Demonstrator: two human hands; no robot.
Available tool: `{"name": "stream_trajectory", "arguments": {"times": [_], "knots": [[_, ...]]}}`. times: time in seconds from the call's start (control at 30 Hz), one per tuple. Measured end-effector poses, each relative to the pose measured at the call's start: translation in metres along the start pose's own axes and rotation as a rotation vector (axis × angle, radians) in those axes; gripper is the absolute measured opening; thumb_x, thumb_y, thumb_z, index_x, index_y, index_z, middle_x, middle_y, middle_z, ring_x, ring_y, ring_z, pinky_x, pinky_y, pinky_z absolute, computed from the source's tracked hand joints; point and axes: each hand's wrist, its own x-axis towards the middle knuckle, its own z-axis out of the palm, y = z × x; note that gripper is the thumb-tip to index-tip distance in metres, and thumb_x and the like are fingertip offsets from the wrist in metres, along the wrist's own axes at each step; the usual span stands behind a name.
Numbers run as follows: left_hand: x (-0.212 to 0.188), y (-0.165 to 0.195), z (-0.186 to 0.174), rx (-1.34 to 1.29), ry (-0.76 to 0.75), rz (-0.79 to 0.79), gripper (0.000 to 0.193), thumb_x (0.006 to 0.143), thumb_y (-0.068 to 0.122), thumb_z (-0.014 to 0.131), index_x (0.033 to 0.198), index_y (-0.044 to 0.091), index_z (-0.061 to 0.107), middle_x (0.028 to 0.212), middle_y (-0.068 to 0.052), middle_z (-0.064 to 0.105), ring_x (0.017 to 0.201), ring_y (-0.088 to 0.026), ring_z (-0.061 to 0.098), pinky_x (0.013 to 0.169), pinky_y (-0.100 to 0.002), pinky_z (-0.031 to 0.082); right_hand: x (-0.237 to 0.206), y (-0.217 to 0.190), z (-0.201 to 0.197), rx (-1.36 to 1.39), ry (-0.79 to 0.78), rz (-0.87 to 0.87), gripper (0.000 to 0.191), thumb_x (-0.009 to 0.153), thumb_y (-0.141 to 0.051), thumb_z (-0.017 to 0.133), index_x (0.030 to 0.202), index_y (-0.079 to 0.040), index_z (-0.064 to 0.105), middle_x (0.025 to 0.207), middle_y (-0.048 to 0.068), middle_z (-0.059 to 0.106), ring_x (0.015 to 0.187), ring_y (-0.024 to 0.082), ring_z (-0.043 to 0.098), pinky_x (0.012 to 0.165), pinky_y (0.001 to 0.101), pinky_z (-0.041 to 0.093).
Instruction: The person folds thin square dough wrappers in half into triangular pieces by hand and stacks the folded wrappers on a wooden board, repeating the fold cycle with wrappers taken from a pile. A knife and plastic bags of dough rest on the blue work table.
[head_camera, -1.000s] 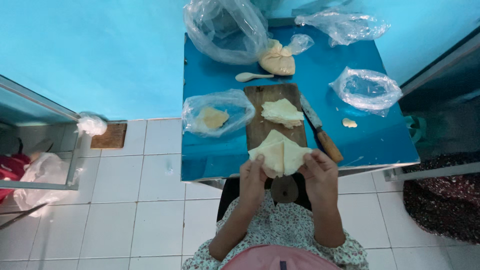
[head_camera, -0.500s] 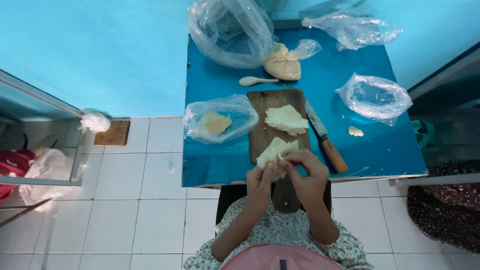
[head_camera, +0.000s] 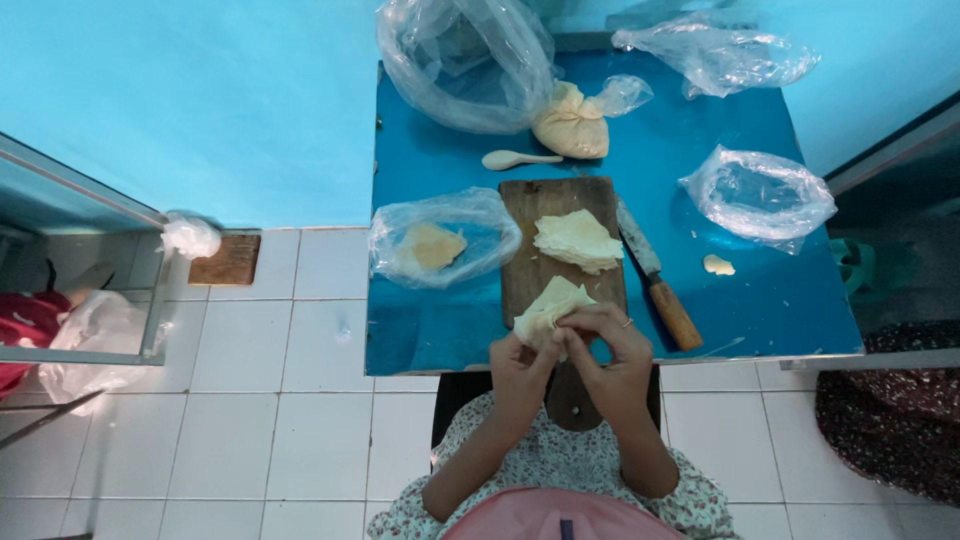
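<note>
Dough sheet (head_camera: 552, 304), pale and folded, sits pinched between left hand (head_camera: 522, 362) and right hand (head_camera: 606, 348) above the wooden board (head_camera: 545, 215).

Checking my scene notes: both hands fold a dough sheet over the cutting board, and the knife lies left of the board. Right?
Not quite. The head view shows the knife lying right of the cutting board, not left. Both hands, left hand and right hand, do fold the dough sheet over it.

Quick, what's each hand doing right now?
Left hand: closed, pinching the folded dough wrapper.
Right hand: closed on the same wrapper.
</note>
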Motion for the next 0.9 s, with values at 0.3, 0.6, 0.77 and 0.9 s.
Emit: {"name": "stream_trajectory", "arguments": {"times": [0.3,0.6,0.77,0.9], "knots": [[-0.001,-0.007,-0.003,-0.006,0.075,-0.067,0.030,0.105,0.020,0.063,0.118,-0.005,0.073,0.101,-0.004,0.075,0.087,-0.005,0.065,0.072,-0.024,0.054,-0.022,0.036,0.000,0.280,0.042,0.198,0.009,0.100,-0.001,0.063,0.109,0.002,0.065,0.111,0.006,0.066,0.102,0.013,0.065,0.088,0.0260,0.054],[0.016,-0.026,-0.033,-0.285,0.267,-0.125,0.026,0.108,0.023,0.064,0.099,-0.001,0.070,0.085,0.000,0.067,0.070,-0.002,0.054,0.059,-0.022,0.041,-0.008,0.073,-0.030,0.901,0.453,0.436,0.017,0.108,-0.013,0.053,0.118,-0.001,0.060,0.115,0.012,0.068,0.105,0.022,0.069,0.090,0.0385,0.058],[0.003,-0.041,-0.024,-0.316,0.312,-0.323,0.023,0.097,0.021,0.054,0.101,0.005,0.070,0.091,0.002,0.071,0.080,-0.004,0.065,0.072,-0.024,0.053,-0.012,0.041,-0.006,0.158,0.300,-0.015,0.009,0.109,-0.003,0.057,0.118,0.000,0.057,0.127,0.013,0.064,0.115,0.020,0.063,0.102,0.0361,0.054],[-0.008,-0.048,-0.020,0.073,0.148,-0.108,0.033,0.112,0.019,0.058,0.093,-0.007,0.067,0.084,-0.002,0.062,0.077,-0.008,0.054,0.066,-0.028,0.045,-0.009,0.009,0.012,-0.195,0.102,-0.117,0.018,0.089,-0.002,0.074,0.105,-0.002,0.067,0.117,0.014,0.066,0.108,0.027,0.067,0.090,0.0361,0.056]]}}
